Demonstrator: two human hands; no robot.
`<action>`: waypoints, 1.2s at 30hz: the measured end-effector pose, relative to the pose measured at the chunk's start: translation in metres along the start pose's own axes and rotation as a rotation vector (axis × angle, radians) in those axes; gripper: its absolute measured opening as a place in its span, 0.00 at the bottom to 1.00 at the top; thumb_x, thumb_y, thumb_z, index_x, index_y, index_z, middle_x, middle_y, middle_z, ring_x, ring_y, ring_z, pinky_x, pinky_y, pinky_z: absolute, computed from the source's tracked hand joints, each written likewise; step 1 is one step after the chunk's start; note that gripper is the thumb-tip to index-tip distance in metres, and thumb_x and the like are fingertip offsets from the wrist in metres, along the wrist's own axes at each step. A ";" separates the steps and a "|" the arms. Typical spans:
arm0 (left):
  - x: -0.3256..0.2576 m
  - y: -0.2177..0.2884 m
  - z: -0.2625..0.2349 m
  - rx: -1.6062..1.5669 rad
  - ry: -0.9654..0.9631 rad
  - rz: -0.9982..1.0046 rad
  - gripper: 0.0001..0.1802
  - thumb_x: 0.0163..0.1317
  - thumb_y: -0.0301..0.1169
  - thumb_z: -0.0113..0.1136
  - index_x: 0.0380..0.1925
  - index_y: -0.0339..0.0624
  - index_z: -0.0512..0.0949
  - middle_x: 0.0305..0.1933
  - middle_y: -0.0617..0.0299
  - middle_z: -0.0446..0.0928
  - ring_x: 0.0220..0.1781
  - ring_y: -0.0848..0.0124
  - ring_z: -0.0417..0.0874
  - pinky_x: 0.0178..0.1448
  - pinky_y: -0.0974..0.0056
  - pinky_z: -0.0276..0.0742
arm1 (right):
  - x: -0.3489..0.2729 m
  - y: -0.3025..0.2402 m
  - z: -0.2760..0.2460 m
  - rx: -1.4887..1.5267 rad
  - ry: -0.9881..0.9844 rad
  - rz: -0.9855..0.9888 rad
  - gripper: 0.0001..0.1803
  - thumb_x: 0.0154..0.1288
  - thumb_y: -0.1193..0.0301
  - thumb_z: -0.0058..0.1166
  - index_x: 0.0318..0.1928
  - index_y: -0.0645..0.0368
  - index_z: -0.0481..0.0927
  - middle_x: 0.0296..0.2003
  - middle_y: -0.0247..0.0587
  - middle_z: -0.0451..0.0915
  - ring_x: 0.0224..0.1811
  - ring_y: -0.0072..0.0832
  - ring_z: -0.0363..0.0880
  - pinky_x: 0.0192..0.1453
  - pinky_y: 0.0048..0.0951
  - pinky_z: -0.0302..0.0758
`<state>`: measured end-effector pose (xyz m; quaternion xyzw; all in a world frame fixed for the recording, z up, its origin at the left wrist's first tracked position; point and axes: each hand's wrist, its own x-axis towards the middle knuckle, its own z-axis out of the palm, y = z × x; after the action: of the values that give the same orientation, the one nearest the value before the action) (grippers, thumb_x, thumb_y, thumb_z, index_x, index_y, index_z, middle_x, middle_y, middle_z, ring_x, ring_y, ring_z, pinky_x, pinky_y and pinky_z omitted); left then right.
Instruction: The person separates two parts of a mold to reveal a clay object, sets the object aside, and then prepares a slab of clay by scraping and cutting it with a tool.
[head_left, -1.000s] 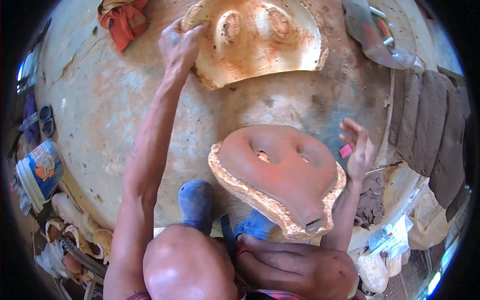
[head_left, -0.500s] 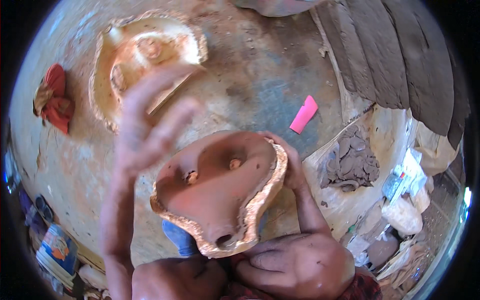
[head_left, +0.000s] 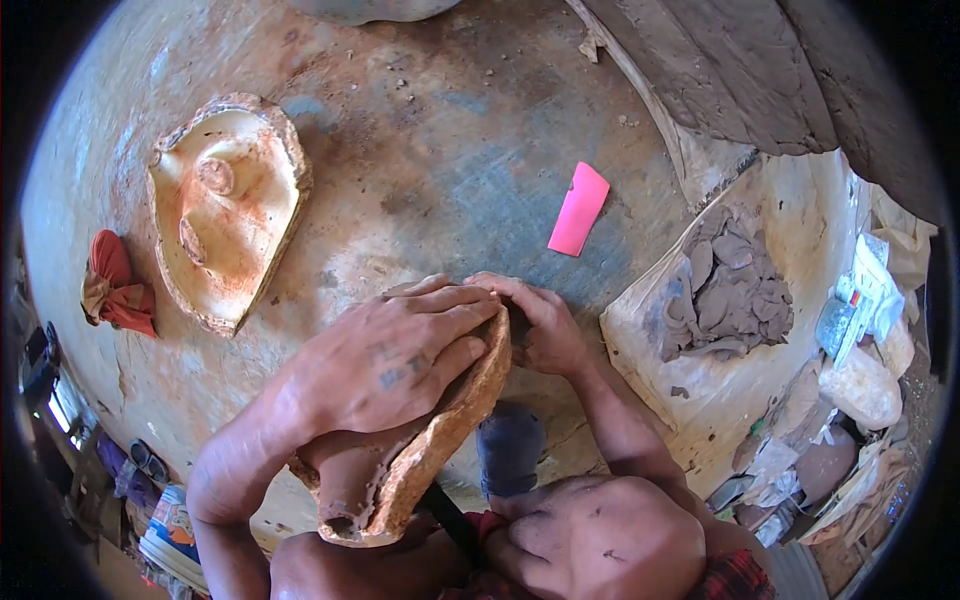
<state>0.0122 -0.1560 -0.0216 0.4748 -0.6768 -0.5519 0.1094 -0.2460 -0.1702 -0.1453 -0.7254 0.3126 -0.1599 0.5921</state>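
A clay mould half [head_left: 400,480], reddish inside with a rough crusty rim, rests tilted against my knees. My left hand [head_left: 395,360] lies flat across its hollow, fingers spread and pressing into it. At the mould's far edge my right hand [head_left: 540,325] grips the rim with curled fingers. A second mould half [head_left: 225,205], pale orange inside, lies hollow side up on the floor to the far left.
A pink flat scraper [head_left: 578,209] lies on the dusty floor ahead. Lumps of grey clay [head_left: 730,285] sit on a pale sheet at right. A red cloth bundle [head_left: 115,285] lies at left. Bags and clutter fill the right edge; a painted bucket [head_left: 170,530] stands lower left.
My left hand came back from the far mould and dropped onto the near mould's hollow. My right hand shifted from the mould's side to its far rim. The view swung left.
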 end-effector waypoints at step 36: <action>0.002 -0.015 0.009 -0.034 0.020 0.042 0.22 0.75 0.36 0.51 0.60 0.32 0.79 0.62 0.43 0.81 0.64 0.47 0.81 0.71 0.48 0.76 | -0.023 0.000 0.014 -0.099 0.139 0.019 0.41 0.51 0.75 0.75 0.68 0.58 0.76 0.63 0.48 0.84 0.65 0.47 0.84 0.69 0.44 0.80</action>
<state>0.0132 -0.1507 -0.0380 0.4641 -0.6759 -0.5561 0.1360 -0.2548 -0.1449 -0.1459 -0.7379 0.3671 -0.1886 0.5339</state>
